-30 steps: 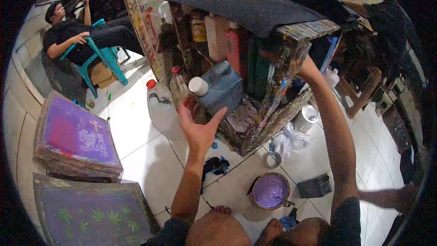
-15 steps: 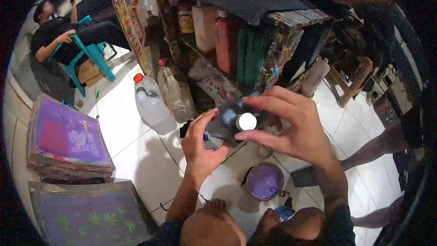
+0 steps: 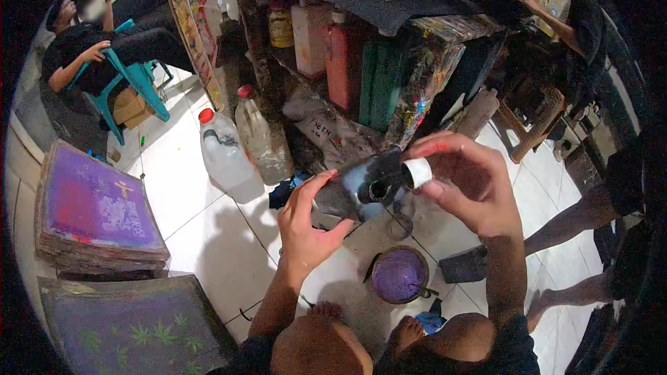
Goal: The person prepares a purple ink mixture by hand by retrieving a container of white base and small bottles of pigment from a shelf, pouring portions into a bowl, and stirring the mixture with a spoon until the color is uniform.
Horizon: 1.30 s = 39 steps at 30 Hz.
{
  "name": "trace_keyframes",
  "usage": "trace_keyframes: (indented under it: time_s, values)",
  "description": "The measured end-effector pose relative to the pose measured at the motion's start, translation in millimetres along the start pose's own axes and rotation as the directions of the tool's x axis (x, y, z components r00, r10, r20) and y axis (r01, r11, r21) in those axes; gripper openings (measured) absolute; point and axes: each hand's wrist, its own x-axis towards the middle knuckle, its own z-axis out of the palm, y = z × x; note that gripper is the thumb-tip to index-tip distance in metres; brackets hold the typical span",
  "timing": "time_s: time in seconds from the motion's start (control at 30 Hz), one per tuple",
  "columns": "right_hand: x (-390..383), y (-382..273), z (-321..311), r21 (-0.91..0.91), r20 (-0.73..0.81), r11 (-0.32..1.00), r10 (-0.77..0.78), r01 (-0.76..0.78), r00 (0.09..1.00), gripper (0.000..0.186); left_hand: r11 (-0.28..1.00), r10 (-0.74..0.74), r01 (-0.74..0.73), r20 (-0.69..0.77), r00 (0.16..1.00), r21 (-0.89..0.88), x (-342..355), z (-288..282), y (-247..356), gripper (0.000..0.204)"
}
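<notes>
My left hand (image 3: 306,229) is wrapped round the near-left side of a dark jerrycan (image 3: 354,187), whose black mouth is uncapped and faces up. Just right of that mouth, my right hand (image 3: 472,194) pinches a white screw cap (image 3: 418,172) between thumb and fingers, clear of the opening. Below them on the tiles stands a tub of lilac paste (image 3: 394,271) with a handle of some tool in it. Behind the jerrycan is a paint-stained wooden rack (image 3: 438,55) holding red (image 3: 339,62), green (image 3: 379,83) and pale (image 3: 309,38) containers.
Two plastic jugs (image 3: 229,156) stand left of the rack. Stained screen frames (image 3: 97,201) lie at left. A person (image 3: 76,62) reclines on a teal chair. Another person's arm (image 3: 556,24) and bare legs (image 3: 570,222) are at right, near a dark block (image 3: 462,264) and wooden stool (image 3: 535,118).
My right hand came down from the rack onto the jerrycan's cap and has lifted it off to the right. The jerrycan is lower, its mouth now exposed.
</notes>
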Motion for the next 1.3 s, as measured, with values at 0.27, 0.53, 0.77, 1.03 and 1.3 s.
trace_keyframes:
  time_s: [0.27,0.53,0.77,1.03,1.3]
  values:
    - [-24.1,31.9,-2.4,0.309,0.017,0.946,0.094,-0.094,0.995,0.037,0.992,-0.002,0.006,-0.035,0.999,0.125,-3.4,-2.4,4.7,0.064]
    - [-30.7,41.8,0.2,0.39,0.034,0.91,0.135,-0.137,0.99,0.04,0.959,0.223,-0.203,-0.083,0.971,0.196,3.0,-9.1,6.8,0.069]
    - [-36.9,48.7,8.6,0.41,0.018,0.892,0.198,-0.188,0.98,0.039,0.944,0.272,-0.245,-0.099,0.957,0.222,4.7,-11.0,9.4,0.066]
    - [-42.0,49.7,17.9,0.459,0.053,0.843,0.289,-0.28,0.956,0.042,0.893,0.327,-0.314,0.013,0.945,0.322,11.4,-25.6,3.1,0.062]
    - [-43.8,59.9,20.4,0.469,0.057,0.843,0.268,-0.263,0.962,0.042,0.871,0.404,-0.391,0.021,0.915,0.297,15.1,-27.3,-1.7,0.051]
